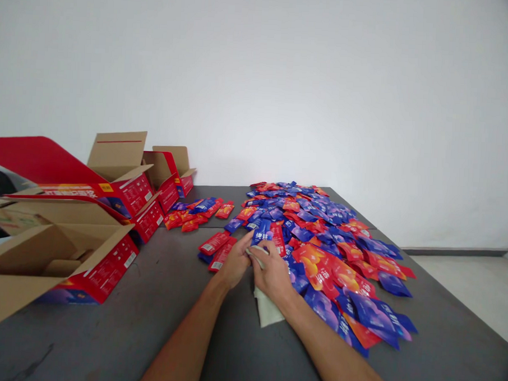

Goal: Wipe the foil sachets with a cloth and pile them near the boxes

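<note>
In front of me, above the dark table, my two hands meet around one blue packet with white lettering. My left hand is closed, its fingers gripping the packet's left side. Pinched in my right hand is a pale cloth; part of it shows at the packet's lower edge and the rest hangs below the hand. Beside my left hand lie some red packets with a blue one under them. To the right of my right hand spreads a large heap of red and blue packets.
Open red cardboard boxes with brown flaps stand along the left of the table. A smaller pile of packets lies farther back, near the boxes. A white wall rises behind the table, whose right edge borders a pale floor.
</note>
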{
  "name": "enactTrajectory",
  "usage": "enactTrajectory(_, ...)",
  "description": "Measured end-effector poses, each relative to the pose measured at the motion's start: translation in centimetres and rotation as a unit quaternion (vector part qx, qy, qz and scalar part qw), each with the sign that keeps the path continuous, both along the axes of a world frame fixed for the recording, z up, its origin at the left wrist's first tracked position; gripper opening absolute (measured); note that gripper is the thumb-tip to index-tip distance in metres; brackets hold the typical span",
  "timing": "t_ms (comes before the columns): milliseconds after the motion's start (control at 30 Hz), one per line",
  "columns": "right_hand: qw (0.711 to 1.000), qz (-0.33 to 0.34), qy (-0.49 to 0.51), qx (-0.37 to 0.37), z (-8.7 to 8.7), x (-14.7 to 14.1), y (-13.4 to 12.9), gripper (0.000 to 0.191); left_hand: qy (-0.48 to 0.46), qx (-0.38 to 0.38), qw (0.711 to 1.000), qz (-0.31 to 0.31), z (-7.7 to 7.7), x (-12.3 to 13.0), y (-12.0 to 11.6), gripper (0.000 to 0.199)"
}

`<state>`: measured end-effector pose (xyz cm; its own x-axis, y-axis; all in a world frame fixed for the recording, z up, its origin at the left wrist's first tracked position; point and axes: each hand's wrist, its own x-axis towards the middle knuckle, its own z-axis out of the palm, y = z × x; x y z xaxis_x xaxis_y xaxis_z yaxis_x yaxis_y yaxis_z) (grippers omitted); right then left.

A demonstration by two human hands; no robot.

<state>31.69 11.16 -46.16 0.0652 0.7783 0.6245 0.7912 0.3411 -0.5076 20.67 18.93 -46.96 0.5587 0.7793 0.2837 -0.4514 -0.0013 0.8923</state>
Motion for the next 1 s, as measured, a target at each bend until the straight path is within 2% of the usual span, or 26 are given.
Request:
enactTrajectory(167,1.000,0.016,0.021,0.008,-0.4,0.0,0.2,0.028,-0.029,-0.031,0.999,0.006,0.7,0.1,-0.2,0.089)
enactTrajectory(300,0.999,0.015,0.040,0.023,-0.7,0.2,0.5,0.027,-0.049,-0.045,0.997,0.041,0.8,-0.1,0.2,0.086)
enactTrajectory(567,0.991,-0.053,0.091,0.080,0.6,1.6,0.6,0.026,0.034,-0.042,0.989,0.137,-0.3,-0.1,1.0,0.078)
enactTrajectory(767,0.984,-0.082,0.131,0.091,0.8,2.4,0.8,0.024,0.035,-0.104,0.980,0.166,0.8,-0.4,0.7,0.074)
enactTrajectory(900,0.984,-0.059,0.144,0.084,0.5,2.0,0.9,0.022,0.027,-0.114,0.972,0.204,1.1,-0.6,0.6,0.071)
enactTrajectory(1000,0.985,-0.023,0.150,0.081,0.4,1.5,0.8,0.022,0.019,-0.106,0.978,0.179,0.7,-0.5,0.7,0.069)
